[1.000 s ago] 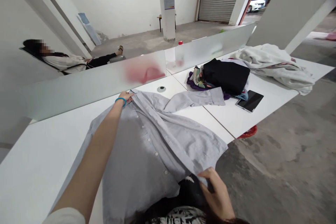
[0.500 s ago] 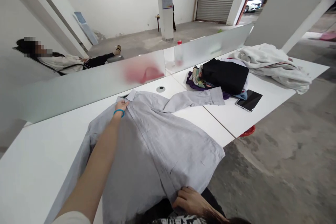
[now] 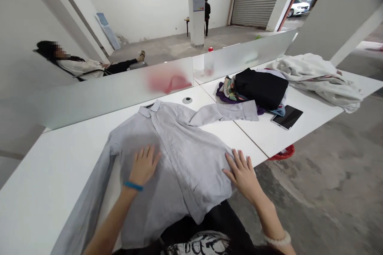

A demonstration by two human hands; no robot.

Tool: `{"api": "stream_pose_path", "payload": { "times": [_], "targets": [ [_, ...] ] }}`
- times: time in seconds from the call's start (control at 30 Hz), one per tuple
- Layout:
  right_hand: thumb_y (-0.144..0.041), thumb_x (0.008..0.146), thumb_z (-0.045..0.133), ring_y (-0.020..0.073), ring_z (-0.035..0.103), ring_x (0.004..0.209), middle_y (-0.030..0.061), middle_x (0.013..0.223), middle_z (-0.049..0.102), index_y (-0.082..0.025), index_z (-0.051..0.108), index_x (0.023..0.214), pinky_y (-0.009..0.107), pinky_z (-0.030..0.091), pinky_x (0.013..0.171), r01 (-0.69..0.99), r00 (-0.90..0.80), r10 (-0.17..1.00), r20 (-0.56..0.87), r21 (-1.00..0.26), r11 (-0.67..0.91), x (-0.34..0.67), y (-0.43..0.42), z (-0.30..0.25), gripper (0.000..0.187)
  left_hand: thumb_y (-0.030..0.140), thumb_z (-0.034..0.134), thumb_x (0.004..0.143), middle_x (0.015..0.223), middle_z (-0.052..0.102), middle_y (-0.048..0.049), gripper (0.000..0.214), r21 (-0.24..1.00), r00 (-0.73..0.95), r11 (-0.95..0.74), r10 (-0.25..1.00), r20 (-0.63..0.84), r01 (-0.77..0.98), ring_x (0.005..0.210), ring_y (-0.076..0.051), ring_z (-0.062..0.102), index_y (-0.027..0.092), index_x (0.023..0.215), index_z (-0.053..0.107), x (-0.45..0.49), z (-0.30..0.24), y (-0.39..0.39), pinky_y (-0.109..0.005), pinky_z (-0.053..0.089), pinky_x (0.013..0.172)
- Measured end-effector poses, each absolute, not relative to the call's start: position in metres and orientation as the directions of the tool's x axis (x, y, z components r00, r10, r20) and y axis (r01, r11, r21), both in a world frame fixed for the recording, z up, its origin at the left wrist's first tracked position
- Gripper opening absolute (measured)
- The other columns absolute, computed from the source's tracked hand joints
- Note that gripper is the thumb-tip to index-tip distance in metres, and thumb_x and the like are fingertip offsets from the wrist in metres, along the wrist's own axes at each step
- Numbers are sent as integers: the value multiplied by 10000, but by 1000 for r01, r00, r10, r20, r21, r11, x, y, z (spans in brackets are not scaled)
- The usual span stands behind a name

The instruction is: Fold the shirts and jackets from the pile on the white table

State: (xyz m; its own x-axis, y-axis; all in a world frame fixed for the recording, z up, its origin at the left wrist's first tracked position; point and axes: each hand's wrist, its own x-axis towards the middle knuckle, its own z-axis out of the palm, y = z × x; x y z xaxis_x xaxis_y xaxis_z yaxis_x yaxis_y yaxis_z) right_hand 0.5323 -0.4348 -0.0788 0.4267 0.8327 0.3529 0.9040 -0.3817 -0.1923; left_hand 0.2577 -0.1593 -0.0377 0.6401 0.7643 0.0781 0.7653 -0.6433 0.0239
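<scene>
On the white table top (image 3: 44,175), front side up: pale grey button-up cotton shirt (image 3: 179,155), collar (image 3: 149,108) far from me, hem hanging off the near edge at my lap.

Left hand (image 3: 143,167): palm down on the chest panel left of the button strip (image 3: 169,143), fingers spread, nothing pinched. Right hand (image 3: 242,173): palm down on the shirt's right side edge, by the table edge, fingers fanned, also holding nothing.

Step, my read: flattening the body of the shirt; both palms press, no grip.

Not flat yet:
- sleeve on my right (image 3: 221,112) lies out sideways, cuff touching or just beside the heap of dark and coloured clothes (image 3: 260,87); can't tell which.
- sleeve on my left (image 3: 86,203) runs crumpled down along the table toward me.
- creases around the lower front.

Next move, as I judge it: needs outward strokes from the button strip with flat palms, then each sleeve straightened. Right one first, it's near the heap and the black tablet (image 3: 287,116). Hem needs to come up onto the table or it drags.

Frosted glass divider (image 3: 104,91) behind the collar, well clear.
</scene>
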Motion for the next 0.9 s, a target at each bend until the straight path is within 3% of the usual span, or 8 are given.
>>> {"api": "stream_pose_path", "payload": {
  "times": [0.2,0.3,0.43,0.57,0.67,0.77,0.9],
  "targets": [
    [-482,934,377,400,248,1364,195,1465,340,-171,451,1377,621,294,1012,913,407,852,329,-162,-374,470,-450,-89,547,471,267,880,1463,364,-153,671,54,444,-468,865,232,882,1381,-363,240,133,1459,287,181,-83,-262,-585,273,1062],
    [-525,886,462,430,376,1284,221,1374,459,-172,529,1314,624,345,965,933,356,896,264,-150,-327,459,-465,-76,559,463,267,880,1474,346,-143,671,64,433,-459,870,238,886,1384,-357,235,146,1471,246,161,-93,-275,-589,256,1073],
    [-452,904,472,392,477,1205,184,1256,574,-208,593,1241,640,314,988,963,256,945,206,-140,-230,467,-454,-41,433,493,280,872,1470,359,-112,668,57,457,-478,864,213,877,1392,-316,236,184,1464,277,150,-88,-274,-543,237,1105],
    [-395,938,432,341,396,1296,139,1371,491,-205,523,1317,590,268,1062,989,69,974,215,-141,-39,459,-401,-17,433,500,294,873,1477,335,-132,676,60,441,-459,876,195,886,1391,-323,233,124,1431,352,155,-80,-277,-527,218,1117],
    [-422,935,435,333,274,1371,122,1477,351,-223,396,1412,588,248,1076,977,-109,973,201,-159,142,434,-367,-25,519,497,311,877,1473,346,-133,660,94,435,-455,883,178,885,1388,-322,241,122,1415,381,157,-76,-278,-526,224,1114],
    [-457,909,481,348,192,1397,123,1516,261,-245,335,1443,599,235,1077,949,-234,958,167,-177,262,415,-362,-44,593,484,310,885,1422,437,-129,620,156,416,-443,892,180,883,1342,-283,348,122,1373,436,142,-66,-272,-460,297,1095],
    [-464,922,446,337,220,1391,85,1505,301,-288,370,1423,590,260,1074,926,-295,944,149,-197,321,416,-377,-57,536,414,234,902,1199,586,-191,573,97,120,-155,948,295,983,1135,-298,526,71,1246,539,95,-45,-269,-431,414,980]
  ]
}}
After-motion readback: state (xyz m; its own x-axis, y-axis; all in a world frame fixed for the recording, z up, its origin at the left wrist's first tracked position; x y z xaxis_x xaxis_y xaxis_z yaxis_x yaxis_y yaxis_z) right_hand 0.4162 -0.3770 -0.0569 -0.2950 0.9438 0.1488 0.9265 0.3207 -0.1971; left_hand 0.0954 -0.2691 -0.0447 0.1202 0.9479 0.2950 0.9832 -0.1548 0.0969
